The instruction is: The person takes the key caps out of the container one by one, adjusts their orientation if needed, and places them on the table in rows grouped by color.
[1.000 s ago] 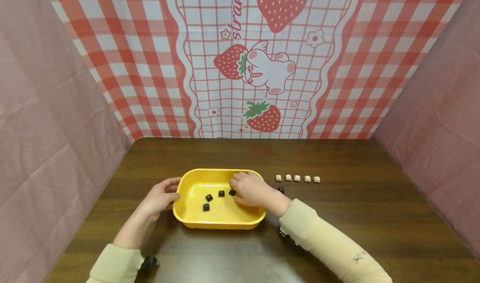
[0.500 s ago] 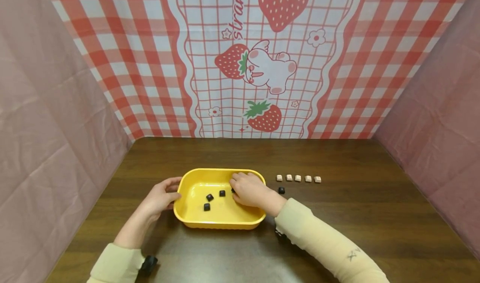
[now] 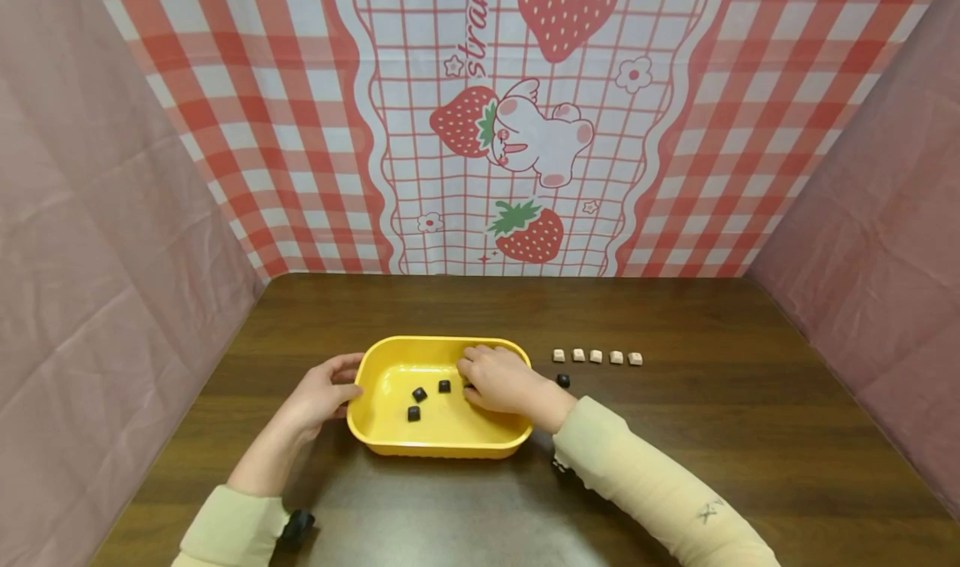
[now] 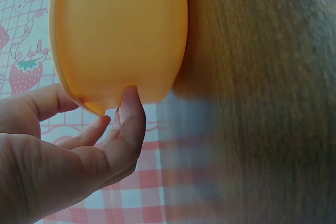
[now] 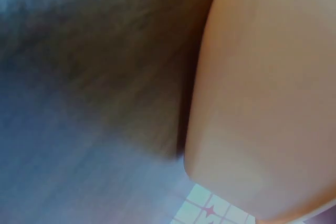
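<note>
A yellow plastic tray [image 3: 442, 450] stands on the table. My left hand [image 3: 318, 396] grips its left end; in the left wrist view curved fingers of that hand [image 4: 79, 150] lie against the rim and outer wall of the tray [image 4: 126, 35]. My right hand [image 3: 498, 379] reaches inside at the right, its fingertips pinching a black keycap [image 3: 468, 387], which they mostly hide. Several other black keycaps [image 3: 419, 394] lie on the tray's bottom. The right wrist view has only the blurred tray wall [image 5: 262, 103], no hand.
To the right of the tray, white keycaps [image 3: 596, 356] form a row. Below the row's left end sits a single black keycap [image 3: 563, 380]. A checked strawberry cloth [image 3: 525, 133] hangs behind the wooden table [image 3: 712, 434], with pink cloth [image 3: 862, 175] at both sides.
The right fingers have closed in on the black keycap, which shows less than before. The right forearm has shifted slightly left, uncovering the black keycap on the table. My left hand stays in place.
</note>
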The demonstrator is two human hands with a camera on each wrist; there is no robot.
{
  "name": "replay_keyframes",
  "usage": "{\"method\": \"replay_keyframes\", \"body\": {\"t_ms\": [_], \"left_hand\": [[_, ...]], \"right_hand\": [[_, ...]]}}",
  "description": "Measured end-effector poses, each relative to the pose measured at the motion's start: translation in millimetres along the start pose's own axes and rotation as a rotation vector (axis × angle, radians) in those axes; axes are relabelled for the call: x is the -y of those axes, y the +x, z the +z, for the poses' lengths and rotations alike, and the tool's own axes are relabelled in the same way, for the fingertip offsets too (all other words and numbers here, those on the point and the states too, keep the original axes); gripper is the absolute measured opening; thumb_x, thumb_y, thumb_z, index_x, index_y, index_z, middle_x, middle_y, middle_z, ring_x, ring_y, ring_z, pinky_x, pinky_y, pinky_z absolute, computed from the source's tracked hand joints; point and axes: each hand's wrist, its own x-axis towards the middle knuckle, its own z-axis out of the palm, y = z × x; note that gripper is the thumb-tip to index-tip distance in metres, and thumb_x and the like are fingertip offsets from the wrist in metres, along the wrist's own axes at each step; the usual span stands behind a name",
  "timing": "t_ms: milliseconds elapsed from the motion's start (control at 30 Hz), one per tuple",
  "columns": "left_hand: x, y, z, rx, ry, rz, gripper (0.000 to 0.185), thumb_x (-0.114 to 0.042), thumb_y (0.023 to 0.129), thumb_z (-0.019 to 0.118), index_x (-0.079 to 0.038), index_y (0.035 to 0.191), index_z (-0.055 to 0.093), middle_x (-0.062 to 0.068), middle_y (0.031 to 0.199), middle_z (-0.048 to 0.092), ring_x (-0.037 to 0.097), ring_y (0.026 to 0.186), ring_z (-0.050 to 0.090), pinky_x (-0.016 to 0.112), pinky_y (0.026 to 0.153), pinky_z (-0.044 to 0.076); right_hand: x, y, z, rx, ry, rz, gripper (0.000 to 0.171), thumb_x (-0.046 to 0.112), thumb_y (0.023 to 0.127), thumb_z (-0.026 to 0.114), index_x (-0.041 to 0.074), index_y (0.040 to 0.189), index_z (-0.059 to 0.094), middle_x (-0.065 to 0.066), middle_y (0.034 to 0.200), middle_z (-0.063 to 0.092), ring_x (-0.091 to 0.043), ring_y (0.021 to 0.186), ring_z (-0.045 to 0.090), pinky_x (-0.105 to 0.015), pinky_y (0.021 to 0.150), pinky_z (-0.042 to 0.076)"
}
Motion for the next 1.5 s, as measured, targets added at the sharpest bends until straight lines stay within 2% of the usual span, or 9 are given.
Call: {"method": "replay_keyframes", "body": {"t_ms": [167, 400, 700, 1000, 1133, 1300, 1500], "left_hand": [[-1.2, 0.2, -0.6, -0.002, 0.012, -0.003, 0.053, 0.003, 0.088, 0.051, 0.003, 0.139, 0.038, 0.029, 0.126, 0.049, 0.022, 0.087, 0.060, 0.034, 0.068, 0.054], [-1.4, -0.1, 0.2, -0.005, 0.011, 0.002, 0.053, 0.005, 0.087, 0.051, 0.003, 0.138, 0.039, 0.029, 0.124, 0.050, 0.021, 0.086, 0.060, 0.033, 0.067, 0.055], [-2.1, -0.8, 1.0, -0.005, 0.014, -0.008, 0.053, 0.004, 0.088, 0.052, 0.003, 0.139, 0.038, 0.029, 0.125, 0.049, 0.022, 0.088, 0.061, 0.033, 0.067, 0.055], [-2.0, -1.7, 1.1, -0.007, 0.018, -0.014, 0.052, 0.004, 0.088, 0.051, 0.003, 0.139, 0.038, 0.029, 0.126, 0.048, 0.023, 0.090, 0.060, 0.034, 0.069, 0.055], [-1.6, -2.1, 1.4, -0.007, 0.015, -0.017, 0.052, 0.004, 0.088, 0.051, 0.003, 0.139, 0.038, 0.029, 0.126, 0.048, 0.025, 0.091, 0.061, 0.035, 0.070, 0.055], [-1.3, -2.4, 1.7, -0.009, 0.019, -0.019, 0.052, 0.004, 0.088, 0.052, 0.003, 0.139, 0.038, 0.029, 0.126, 0.048, 0.025, 0.091, 0.061, 0.037, 0.070, 0.056], [-1.1, -2.1, 2.0, -0.013, 0.023, -0.023, 0.052, 0.004, 0.088, 0.052, 0.003, 0.139, 0.038, 0.029, 0.126, 0.048, 0.025, 0.091, 0.061, 0.037, 0.070, 0.056]], "right_hand": [[-1.7, -0.8, -1.4, 0.009, -0.008, 0.010, 0.015, 0.030, 0.088, 0.061, 0.015, 0.084, 0.058, 0.000, 0.083, 0.050, -0.017, 0.077, 0.051, -0.033, 0.063, 0.045], [-2.5, -3.5, 0.4, 0.002, -0.007, -0.001, 0.015, 0.029, 0.087, 0.063, 0.015, 0.082, 0.059, 0.000, 0.081, 0.049, -0.018, 0.074, 0.049, -0.032, 0.058, 0.043], [-2.2, -4.4, -1.6, -0.013, -0.027, -0.021, 0.013, 0.028, 0.086, 0.063, 0.016, 0.085, 0.058, 0.000, 0.082, 0.049, -0.017, 0.076, 0.049, -0.031, 0.061, 0.043], [-3.8, -8.3, -14.3, -0.041, -0.058, -0.034, 0.013, 0.029, 0.087, 0.062, 0.017, 0.084, 0.057, -0.001, 0.085, 0.051, -0.019, 0.080, 0.052, -0.039, 0.071, 0.048], [-7.4, -12.3, -19.9, -0.044, -0.068, -0.040, 0.013, 0.029, 0.087, 0.062, 0.016, 0.087, 0.059, -0.001, 0.088, 0.054, -0.019, 0.081, 0.052, -0.036, 0.066, 0.045], [-12.7, -17.9, -30.0, -0.054, -0.066, -0.039, 0.013, 0.027, 0.086, 0.064, 0.016, 0.091, 0.062, -0.002, 0.091, 0.055, -0.020, 0.082, 0.051, -0.037, 0.067, 0.044], [-20.7, -24.7, -42.6, -0.053, -0.069, -0.023, 0.015, 0.028, 0.084, 0.068, 0.016, 0.090, 0.062, 0.000, 0.086, 0.051, -0.018, 0.078, 0.048, -0.035, 0.064, 0.041]]}}
